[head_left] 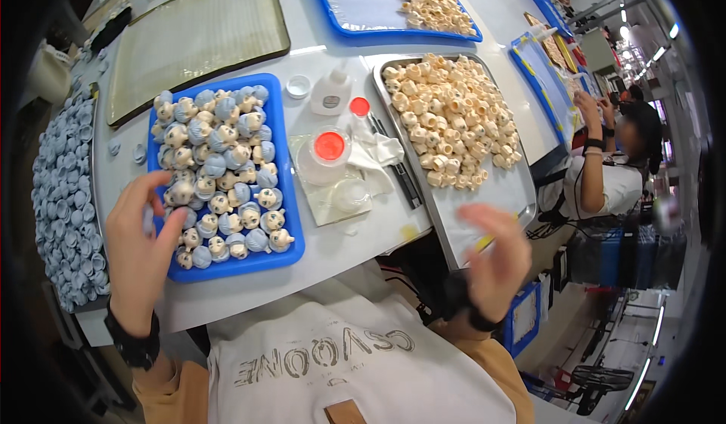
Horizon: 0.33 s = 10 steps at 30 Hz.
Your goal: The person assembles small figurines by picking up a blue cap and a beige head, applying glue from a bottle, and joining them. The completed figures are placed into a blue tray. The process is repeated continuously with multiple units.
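Observation:
Small doll heads with light-blue caps and painted faces fill a blue tray [290,220] on the left. My left hand [140,239] is at that tray's left side, thumb and fingers apart around a blurred doll head [180,192]; no grip on it shows. My right hand [495,261] is raised over the near edge of a metal tray [469,216], smeared by motion. Its index finger and thumb look apart, with a yellow mark [484,242] on the tray's edge showing between them. Cream-coloured hollow head pieces [454,118] are heaped in the metal tray's far part.
Between the trays stand a white bottle [331,91], a cup with a red top [330,146], a crumpled white cloth [374,152] and black pens [404,186]. Light-blue caps [68,205] are piled far left. A co-worker [605,167] sits at the right.

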### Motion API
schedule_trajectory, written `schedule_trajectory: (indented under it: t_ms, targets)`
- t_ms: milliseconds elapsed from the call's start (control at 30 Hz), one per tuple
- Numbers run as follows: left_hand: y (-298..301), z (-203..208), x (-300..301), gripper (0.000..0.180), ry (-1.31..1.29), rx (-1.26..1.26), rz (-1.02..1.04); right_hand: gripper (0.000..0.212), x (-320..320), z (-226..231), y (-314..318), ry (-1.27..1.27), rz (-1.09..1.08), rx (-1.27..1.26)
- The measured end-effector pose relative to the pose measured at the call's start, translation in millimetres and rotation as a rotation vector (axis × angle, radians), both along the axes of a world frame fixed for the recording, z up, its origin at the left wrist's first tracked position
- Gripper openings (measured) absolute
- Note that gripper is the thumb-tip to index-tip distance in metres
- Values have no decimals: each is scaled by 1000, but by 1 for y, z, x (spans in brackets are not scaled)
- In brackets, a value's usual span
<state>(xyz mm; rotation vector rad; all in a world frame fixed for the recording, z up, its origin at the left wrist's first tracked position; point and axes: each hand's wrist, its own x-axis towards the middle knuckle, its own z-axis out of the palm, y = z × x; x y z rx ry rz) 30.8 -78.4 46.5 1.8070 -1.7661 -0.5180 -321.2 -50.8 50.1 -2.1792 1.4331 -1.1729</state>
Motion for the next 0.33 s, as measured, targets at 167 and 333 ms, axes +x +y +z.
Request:
schedule_trajectory:
  t_ms: [167,333]
  targets:
    - [44,22,-1,28,555,129,-308,34,-78,4,-21,298,-377,295]
    - [49,17,-20,32,902,741,-289,40,-100,-26,-62,484,-259,499]
